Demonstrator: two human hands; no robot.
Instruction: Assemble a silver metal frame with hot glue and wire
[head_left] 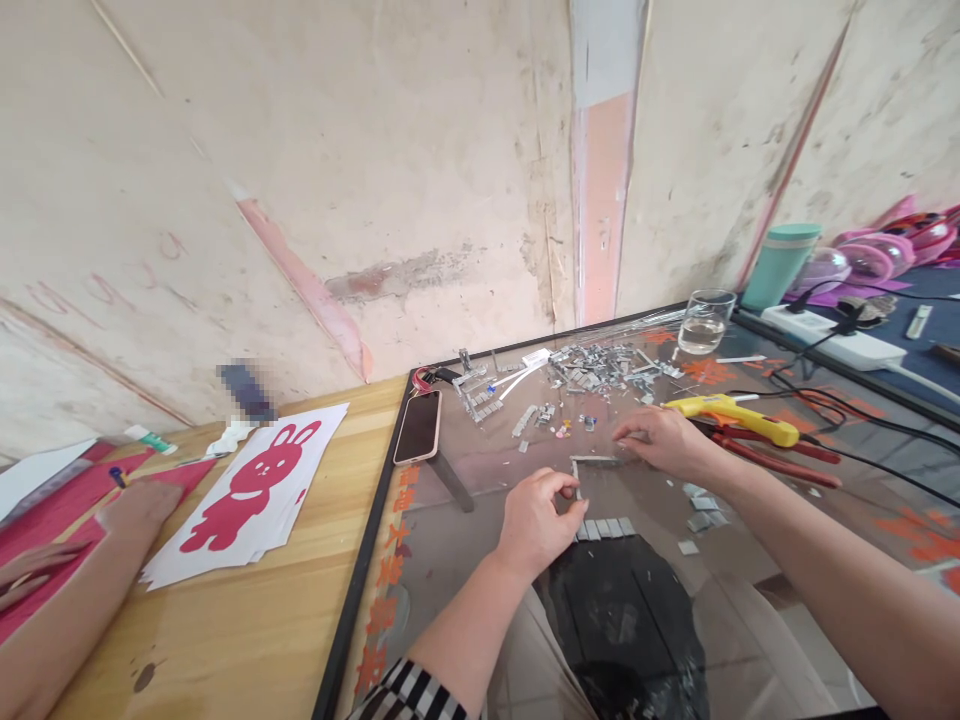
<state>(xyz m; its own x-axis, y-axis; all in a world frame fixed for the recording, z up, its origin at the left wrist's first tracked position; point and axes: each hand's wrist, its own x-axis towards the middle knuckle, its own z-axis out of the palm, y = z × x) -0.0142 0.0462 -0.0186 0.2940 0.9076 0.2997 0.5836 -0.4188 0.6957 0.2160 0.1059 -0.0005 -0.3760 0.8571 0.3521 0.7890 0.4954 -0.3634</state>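
My left hand (pixel 541 518) is over the glossy tabletop, thumb and forefinger closed at a thin grey strip (pixel 576 480). That strip meets a second thin grey strip (pixel 597 460) at a corner. Just beyond it is my right hand (pixel 660 436), its fingertips pressed together; anything between them is too small to make out. A short row of flat silvery-grey pieces (pixel 604 528) lies below my left fingertips. More loose square pieces (pixel 703 508) are under my right forearm. Near my right wrist rest a yellow glue gun (pixel 739 415) and red-handled pliers (pixel 772 460).
Behind my hands is a heap of small grey pieces (pixel 600 368). A phone (pixel 418 428) lies left, a glass of water (pixel 703 322) and power strip (pixel 832 335) right. On the wooden table, another person's hand (pixel 142 510) is beside rabbit-printed paper (pixel 251 490).
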